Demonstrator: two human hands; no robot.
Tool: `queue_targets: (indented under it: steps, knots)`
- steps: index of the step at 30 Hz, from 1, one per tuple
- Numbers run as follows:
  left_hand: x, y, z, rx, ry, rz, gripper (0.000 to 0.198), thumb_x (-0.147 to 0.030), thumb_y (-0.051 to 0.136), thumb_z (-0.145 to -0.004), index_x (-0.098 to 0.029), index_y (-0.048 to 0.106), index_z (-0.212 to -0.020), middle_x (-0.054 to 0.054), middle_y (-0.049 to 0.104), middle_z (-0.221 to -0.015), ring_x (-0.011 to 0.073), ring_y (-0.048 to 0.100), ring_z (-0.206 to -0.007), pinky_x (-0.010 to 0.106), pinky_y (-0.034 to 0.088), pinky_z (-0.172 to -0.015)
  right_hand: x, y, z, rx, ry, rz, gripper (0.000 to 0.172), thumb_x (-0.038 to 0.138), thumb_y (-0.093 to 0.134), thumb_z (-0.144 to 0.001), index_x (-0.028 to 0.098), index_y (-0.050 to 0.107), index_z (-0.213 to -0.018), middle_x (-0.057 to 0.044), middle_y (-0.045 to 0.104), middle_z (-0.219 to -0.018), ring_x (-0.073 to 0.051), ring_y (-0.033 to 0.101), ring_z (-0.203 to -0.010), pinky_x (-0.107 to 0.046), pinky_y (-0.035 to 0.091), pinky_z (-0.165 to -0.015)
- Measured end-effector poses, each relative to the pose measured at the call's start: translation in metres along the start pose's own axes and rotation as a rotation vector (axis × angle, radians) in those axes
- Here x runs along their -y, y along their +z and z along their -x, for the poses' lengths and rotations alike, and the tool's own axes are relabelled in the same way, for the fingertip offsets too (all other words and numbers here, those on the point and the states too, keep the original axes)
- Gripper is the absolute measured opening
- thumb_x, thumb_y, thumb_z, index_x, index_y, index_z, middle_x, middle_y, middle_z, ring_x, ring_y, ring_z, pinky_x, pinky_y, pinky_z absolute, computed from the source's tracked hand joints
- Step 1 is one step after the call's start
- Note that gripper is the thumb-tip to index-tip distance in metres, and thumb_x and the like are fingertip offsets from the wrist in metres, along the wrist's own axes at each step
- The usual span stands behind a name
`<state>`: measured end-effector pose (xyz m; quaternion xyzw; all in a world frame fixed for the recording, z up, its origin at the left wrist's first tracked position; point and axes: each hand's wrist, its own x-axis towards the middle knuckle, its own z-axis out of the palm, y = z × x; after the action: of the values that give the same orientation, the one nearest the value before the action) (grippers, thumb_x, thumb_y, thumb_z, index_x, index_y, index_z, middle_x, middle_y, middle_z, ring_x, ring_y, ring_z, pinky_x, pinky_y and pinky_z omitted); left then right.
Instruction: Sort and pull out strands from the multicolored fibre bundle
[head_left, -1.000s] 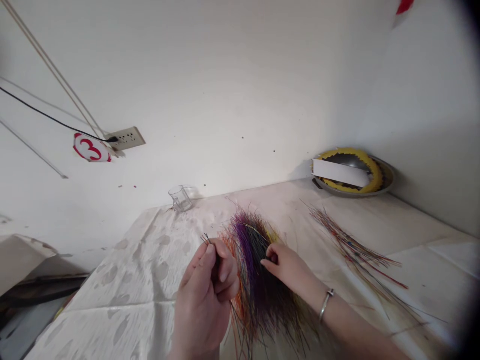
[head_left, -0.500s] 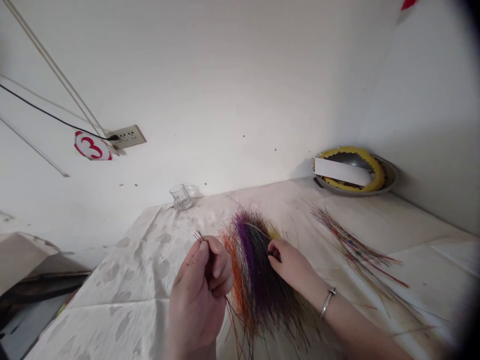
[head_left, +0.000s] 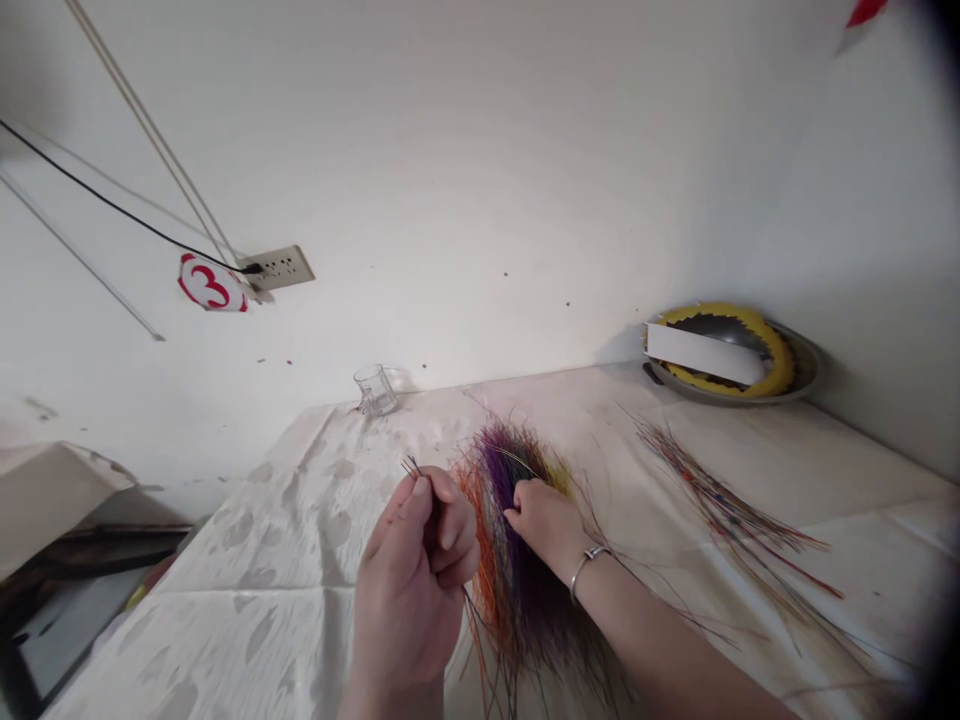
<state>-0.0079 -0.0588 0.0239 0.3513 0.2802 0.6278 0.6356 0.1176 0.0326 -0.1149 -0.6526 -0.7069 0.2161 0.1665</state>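
Observation:
My left hand (head_left: 412, 570) is closed on a small pinch of thin dark strands (head_left: 410, 466), whose tips stick out above the fingertips. Just to its right lies a dense fan of thin purple, black and orange strands (head_left: 525, 600). My right hand (head_left: 544, 525), with a metal bangle (head_left: 589, 560) at the wrist, rests its bunched fingertips on that fan. The fingers hide whether any strand lies between them.
A mottled white cloth (head_left: 247, 600) covers the table. On it lie a loose spray of coloured strands (head_left: 727, 515) and a small glass cup (head_left: 375, 390). At the back stands a metal plate (head_left: 802, 375) with a yellow ring and white paper strip. A wall socket (head_left: 277, 268) has a black cable.
My right hand has moved left and a little up across the fan. My left hand still has the strands. The whole view has shifted slightly.

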Motion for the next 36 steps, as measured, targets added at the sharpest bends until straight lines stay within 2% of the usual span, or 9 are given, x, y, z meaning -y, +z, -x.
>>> queue_targets:
  steps: [9,13,17,22,25,28,31,36]
  knots:
    - [0.004,-0.001,-0.004,-0.005,-0.017,0.009,0.026,-0.029,0.045,-0.094,-0.016,0.057,-0.074,-0.005,0.034,-0.056,0.0076,0.018,-0.048,0.019,0.015,-0.041,-0.021,-0.005,0.004,0.014,-0.028,-0.180,0.021,0.030,0.056,-0.094,0.015,0.061,-0.108,-0.006,0.065,-0.104,-0.018,0.064,-0.086,-0.037,0.054,-0.075]
    - [0.006,0.000,-0.005,-0.022,-0.031,-0.003,0.027,-0.028,0.044,-0.094,-0.016,0.057,-0.074,-0.005,0.034,-0.056,0.0077,0.018,-0.048,0.019,0.015,-0.041,-0.021,-0.010,0.006,-0.041,-0.046,-0.297,0.017,0.030,0.057,-0.093,0.014,0.062,-0.094,-0.002,0.065,-0.089,-0.015,0.063,-0.075,-0.033,0.053,-0.069]
    - [0.006,-0.001,-0.005,-0.037,-0.031,-0.018,0.028,-0.029,0.043,-0.095,-0.016,0.057,-0.074,-0.005,0.034,-0.055,0.0077,0.016,-0.047,0.020,0.014,-0.041,-0.008,-0.038,0.017,-0.108,-0.113,-0.447,0.013,0.018,0.054,-0.086,0.018,0.056,-0.073,0.003,0.058,-0.066,-0.013,0.056,-0.062,-0.025,0.044,-0.059]
    - [0.010,0.001,-0.007,-0.033,-0.052,-0.040,0.028,-0.030,0.045,-0.094,-0.016,0.058,-0.074,-0.006,0.034,-0.054,0.0069,0.017,-0.047,0.020,0.014,-0.041,0.012,-0.089,0.053,-0.170,-0.209,-0.587,0.014,0.023,0.045,-0.085,0.022,0.047,-0.072,0.003,0.049,-0.065,-0.014,0.051,-0.061,-0.023,0.040,-0.056]
    - [0.016,0.004,-0.005,-0.030,-0.072,-0.105,0.024,-0.032,0.049,-0.093,-0.015,0.063,-0.081,-0.006,0.035,-0.056,0.0062,0.019,-0.047,0.019,0.014,-0.042,0.020,-0.102,0.074,-0.086,-0.281,-0.664,0.014,0.021,0.045,-0.085,0.022,0.048,-0.072,0.004,0.047,-0.062,-0.013,0.046,-0.056,-0.023,0.036,-0.051]
    - [0.023,0.005,-0.002,-0.016,-0.082,-0.171,0.024,-0.036,0.058,-0.088,-0.015,0.066,-0.096,-0.007,0.034,-0.055,0.0054,0.021,-0.047,0.019,0.016,-0.042,0.025,-0.102,0.087,-0.016,-0.354,-0.641,0.014,0.017,0.046,-0.084,0.023,0.047,-0.072,0.004,0.050,-0.063,-0.014,0.048,-0.059,-0.023,0.037,-0.054]
    - [0.029,0.002,0.000,0.003,-0.066,-0.204,0.034,-0.040,0.067,-0.081,-0.015,0.066,-0.103,-0.008,0.035,-0.052,0.0050,0.025,-0.045,0.019,0.018,-0.043,0.028,-0.099,0.092,0.029,-0.410,-0.549,0.014,0.014,0.049,-0.083,0.022,0.046,-0.072,0.004,0.053,-0.066,-0.013,0.050,-0.060,-0.022,0.038,-0.055]
    - [0.031,-0.002,-0.001,-0.062,-0.022,-0.211,0.027,-0.040,0.070,-0.078,-0.014,0.068,-0.088,-0.008,0.036,-0.051,0.0040,0.025,-0.045,0.018,0.019,-0.044,0.032,-0.098,0.099,0.078,-0.465,-0.377,0.015,0.009,0.046,-0.082,0.022,0.049,-0.075,0.003,0.059,-0.071,-0.013,0.052,-0.063,-0.021,0.039,-0.057]
